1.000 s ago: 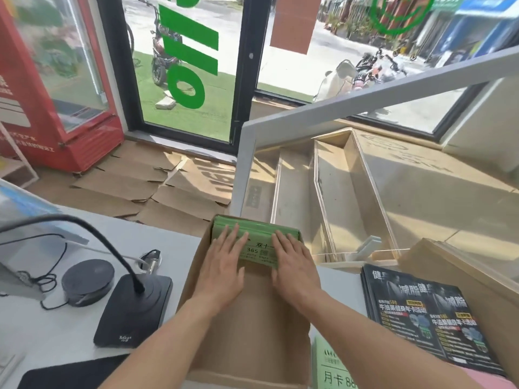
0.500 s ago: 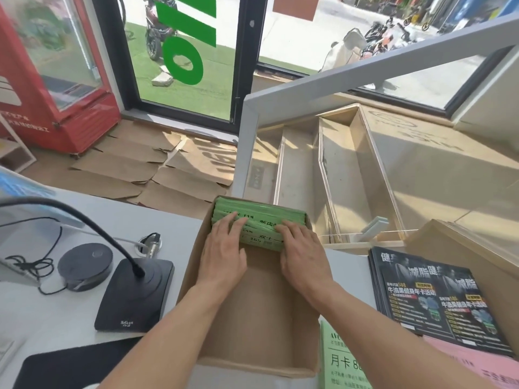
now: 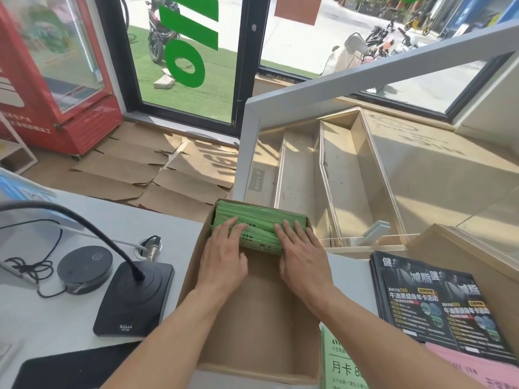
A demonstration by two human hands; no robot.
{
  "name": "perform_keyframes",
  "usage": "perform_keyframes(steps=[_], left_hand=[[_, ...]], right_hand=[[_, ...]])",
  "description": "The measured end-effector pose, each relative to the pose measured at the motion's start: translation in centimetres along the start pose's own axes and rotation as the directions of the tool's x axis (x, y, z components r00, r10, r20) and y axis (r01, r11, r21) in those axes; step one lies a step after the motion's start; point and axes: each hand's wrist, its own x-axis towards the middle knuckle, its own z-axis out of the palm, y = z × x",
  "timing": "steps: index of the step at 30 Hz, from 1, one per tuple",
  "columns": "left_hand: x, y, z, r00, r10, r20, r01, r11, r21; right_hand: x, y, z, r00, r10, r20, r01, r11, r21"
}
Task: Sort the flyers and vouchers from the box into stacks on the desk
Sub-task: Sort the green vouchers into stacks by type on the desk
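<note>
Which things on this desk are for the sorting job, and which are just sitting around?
For the job:
- green vouchers, under both hands (left hand, right hand)
- cardboard box they stand in
- black flyers, stacked on the desk
- green sheet and pink sheets beside the box

Just lying about:
- desk microphone
- round black puck
- red fridge

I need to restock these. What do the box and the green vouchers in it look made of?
Box: plain brown cardboard, matte, with raw cut edges at the rim. Green vouchers: thin printed paper or card, probably with a slight sheen; the fanned sheet edges show it.
</note>
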Motion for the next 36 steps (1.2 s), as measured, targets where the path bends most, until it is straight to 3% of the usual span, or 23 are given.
perform_keyframes(steps=[8, 16, 20, 27, 31, 36], left_hand=[[0.0, 0.0, 0.0, 1.000, -0.001, 0.013, 0.001, 1.000, -0.008], [-0.1, 0.2, -0.3, 0.999, -0.028, -0.021, 0.027, 0.999, -0.045], [0.0, 0.2, -0.4, 0.999, -0.019, -0.040, 0.020, 1.000, 0.022], [0.1, -0.2, -0.1, 0.985, 0.050, -0.163, -0.017, 0.980, 0.199], [0.0, -0.4, -0.7, 0.966, 0.124, -0.228, -0.095, 0.986, 0.134], [-1.7, 2.3, -4.1, 0.866, 0.321, -0.384, -0.343, 0.939, 0.013]], right_hand=[[-0.1, -0.2, -0.1, 1.000, -0.014, -0.007, 0.014, 1.000, -0.028], [-0.2, 0.1, -0.2, 0.991, -0.052, -0.125, 0.052, 0.999, -0.002], [-0.4, 0.0, -0.4, 0.979, -0.066, -0.194, 0.082, 0.994, 0.077], [-0.3, 0.1, -1.0, 0.995, -0.074, 0.064, 0.065, 0.989, 0.133], [-0.6, 0.2, -2.0, 0.983, 0.043, -0.181, 0.005, 0.968, 0.253], [-3.4, 1.2, -7.8, 0.867, 0.198, -0.458, 0.037, 0.890, 0.455]])
